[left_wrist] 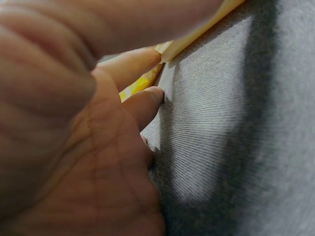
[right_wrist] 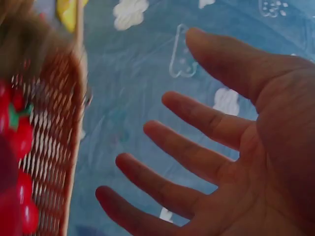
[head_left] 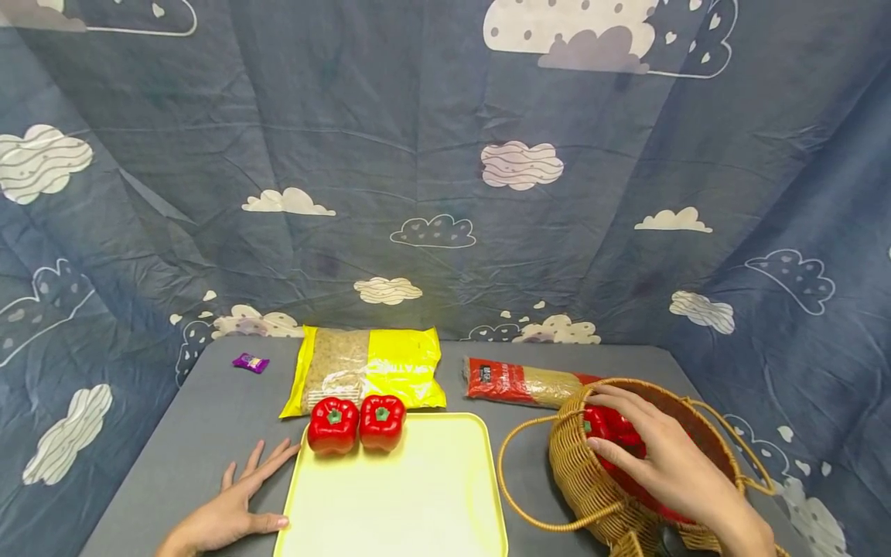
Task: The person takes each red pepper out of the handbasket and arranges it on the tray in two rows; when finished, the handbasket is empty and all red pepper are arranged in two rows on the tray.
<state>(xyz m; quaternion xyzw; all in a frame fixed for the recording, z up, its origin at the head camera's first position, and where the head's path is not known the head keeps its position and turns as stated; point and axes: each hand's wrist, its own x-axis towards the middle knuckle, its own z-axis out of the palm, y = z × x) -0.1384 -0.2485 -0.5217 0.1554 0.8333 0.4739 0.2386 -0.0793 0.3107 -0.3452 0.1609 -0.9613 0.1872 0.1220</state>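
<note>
My left hand [head_left: 233, 503] lies with fingers spread on the grey table, at the left edge of a pale yellow tray [head_left: 397, 503]. Its thumb and index fingertips touch or nearly touch the tray rim. Two red bell peppers [head_left: 333, 425] sit side by side at the tray's far left. Over the mouth of a woven wicker basket [head_left: 581, 472] hovers my right hand [head_left: 668, 456]. In the right wrist view that hand [right_wrist: 231, 167] has spread fingers and nothing in its palm. More red peppers [right_wrist: 22, 137] are inside the basket, partly hidden by its wall.
Behind the tray lies a yellow bag of grain-like food [head_left: 337, 367]. A red packet of noodles [head_left: 543, 384] is behind the basket. One small purple wrapped candy [head_left: 250, 363] lies at the back left. The basket's loop handle [head_left: 504, 480] sticks out toward the tray.
</note>
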